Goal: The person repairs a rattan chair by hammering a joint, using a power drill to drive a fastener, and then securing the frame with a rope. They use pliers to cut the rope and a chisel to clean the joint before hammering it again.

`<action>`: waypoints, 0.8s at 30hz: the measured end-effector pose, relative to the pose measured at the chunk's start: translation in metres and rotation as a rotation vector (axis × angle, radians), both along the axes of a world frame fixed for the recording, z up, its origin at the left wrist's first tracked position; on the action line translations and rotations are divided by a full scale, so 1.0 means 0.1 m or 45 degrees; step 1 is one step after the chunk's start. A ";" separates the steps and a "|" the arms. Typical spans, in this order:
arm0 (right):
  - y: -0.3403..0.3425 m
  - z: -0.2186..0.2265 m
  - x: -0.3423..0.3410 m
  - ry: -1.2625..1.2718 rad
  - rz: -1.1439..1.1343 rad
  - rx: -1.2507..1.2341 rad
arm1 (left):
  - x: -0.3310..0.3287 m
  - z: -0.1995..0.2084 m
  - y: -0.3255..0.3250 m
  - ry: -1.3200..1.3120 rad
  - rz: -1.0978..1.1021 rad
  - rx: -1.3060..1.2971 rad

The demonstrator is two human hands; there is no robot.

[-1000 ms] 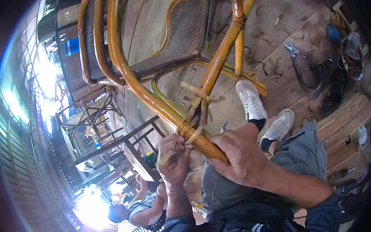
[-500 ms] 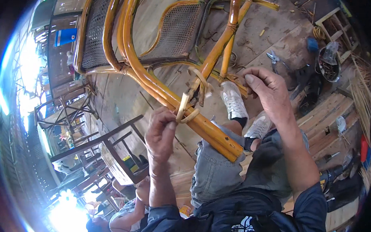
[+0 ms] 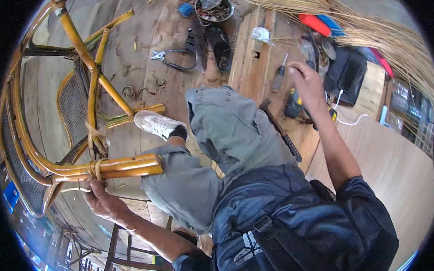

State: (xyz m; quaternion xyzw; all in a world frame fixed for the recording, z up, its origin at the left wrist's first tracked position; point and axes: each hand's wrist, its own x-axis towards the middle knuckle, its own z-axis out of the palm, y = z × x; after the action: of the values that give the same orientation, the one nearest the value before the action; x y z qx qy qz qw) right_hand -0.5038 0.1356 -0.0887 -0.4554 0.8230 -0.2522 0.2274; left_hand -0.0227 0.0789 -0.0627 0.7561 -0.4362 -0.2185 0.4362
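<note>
A glossy yellow-brown rattan chair frame lies at the left, the end of its doubled pole resting against my thigh. A pale rattan strip loops around that pole, and its loose end sticks out to the left. My left hand is closed on the strip just below the pole, fingertips partly hidden. My right hand is held out to the right, fingers slightly bent and apart, with nothing visible in it. Nearest to it is a screwdriver-like tool with a thin shaft and dark handle.
Snips and a dark shoe lie on the plank floor. Beyond are a metal bowl of small parts, a yellow-black power tool, a black case and long rattan strands. A hammer-like tool lies beside my leg.
The view has swung to the right, so the chair appears farther left. My right hand has moved from near the chair to over the tools. My left hand stays at the strip.
</note>
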 end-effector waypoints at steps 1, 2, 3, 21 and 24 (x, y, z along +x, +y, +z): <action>0.18 -0.01 -0.15 -0.072 -0.111 0.113 | -0.01 0.02 0.00 0.041 0.035 -0.017; 0.37 -0.03 -0.30 -0.141 -0.225 0.221 | -0.01 0.02 0.00 0.087 0.067 -0.038; 0.53 -0.07 -0.36 -0.221 -0.331 0.332 | 0.19 -0.14 0.05 0.274 0.034 -0.139; 2.15 -0.59 0.07 -0.070 0.257 0.682 | -0.42 0.10 -0.04 -0.196 0.221 -0.064; 1.93 -0.55 -0.05 -0.057 0.278 0.485 | -0.15 -0.15 0.09 -0.681 0.141 -0.014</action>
State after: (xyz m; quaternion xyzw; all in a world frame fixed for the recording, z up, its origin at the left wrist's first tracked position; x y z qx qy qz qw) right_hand -0.5084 0.3282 -0.1432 -0.4850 0.7962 -0.0760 0.3535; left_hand -0.0374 0.0883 -0.0777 0.8072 -0.4952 0.0155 0.3209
